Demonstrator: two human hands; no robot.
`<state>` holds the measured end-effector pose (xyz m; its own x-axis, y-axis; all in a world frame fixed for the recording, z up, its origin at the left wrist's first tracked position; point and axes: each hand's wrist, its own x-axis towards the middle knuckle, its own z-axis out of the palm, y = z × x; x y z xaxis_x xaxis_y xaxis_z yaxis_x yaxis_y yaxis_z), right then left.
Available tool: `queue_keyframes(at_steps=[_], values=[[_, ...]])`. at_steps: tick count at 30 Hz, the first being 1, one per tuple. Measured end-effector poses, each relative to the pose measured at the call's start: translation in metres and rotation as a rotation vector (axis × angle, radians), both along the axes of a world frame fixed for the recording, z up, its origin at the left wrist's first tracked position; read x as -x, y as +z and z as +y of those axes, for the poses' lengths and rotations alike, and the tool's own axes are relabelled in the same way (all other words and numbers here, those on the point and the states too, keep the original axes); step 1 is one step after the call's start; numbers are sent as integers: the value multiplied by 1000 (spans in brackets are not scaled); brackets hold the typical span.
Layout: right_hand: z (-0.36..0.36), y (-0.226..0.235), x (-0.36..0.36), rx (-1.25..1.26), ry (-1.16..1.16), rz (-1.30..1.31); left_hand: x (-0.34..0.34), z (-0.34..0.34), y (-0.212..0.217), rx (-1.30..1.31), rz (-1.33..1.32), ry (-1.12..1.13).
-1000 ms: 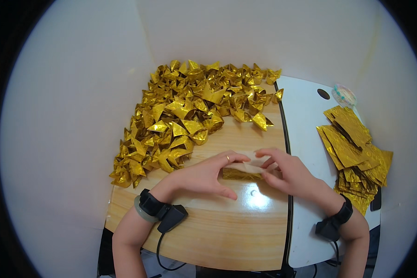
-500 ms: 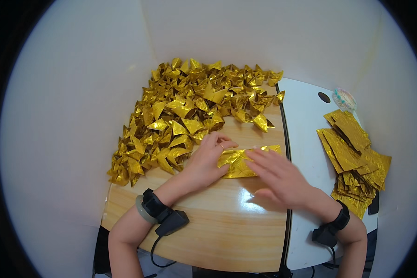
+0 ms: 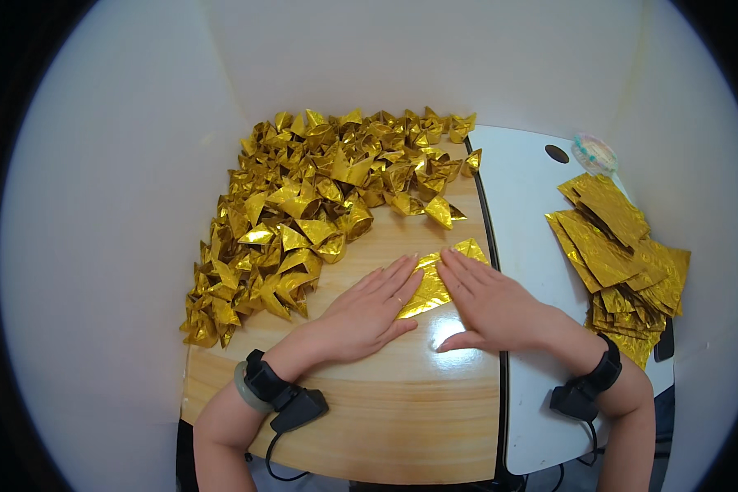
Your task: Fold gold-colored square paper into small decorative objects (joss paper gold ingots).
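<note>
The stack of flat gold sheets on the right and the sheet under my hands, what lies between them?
In the head view, only bare white tabletop lies between the stack of flat gold sheets and the gold sheet being pressed.

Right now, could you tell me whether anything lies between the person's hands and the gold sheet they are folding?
Nothing visible does. The left hand and right hand both lie flat on the gold sheet on the wooden table. The pile of folded gold pieces sits beyond it, apart from the hands.
</note>
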<state>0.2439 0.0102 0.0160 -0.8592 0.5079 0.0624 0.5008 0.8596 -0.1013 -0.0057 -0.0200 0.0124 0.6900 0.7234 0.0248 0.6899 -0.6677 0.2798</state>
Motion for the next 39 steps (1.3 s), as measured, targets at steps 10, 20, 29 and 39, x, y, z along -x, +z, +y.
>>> queue_keyframes(at_steps=[10,20,29,39], values=[[15,8,-13,-250,-186,100,5,1,2,-186,16,92],[16,15,-7,-295,84,275,9,9,-8,-284,-320,-20],[18,9,-12,-23,162,401,12,6,-2,-178,-365,48],[0,8,-7,132,114,385,5,1,-1,-95,-405,-35]])
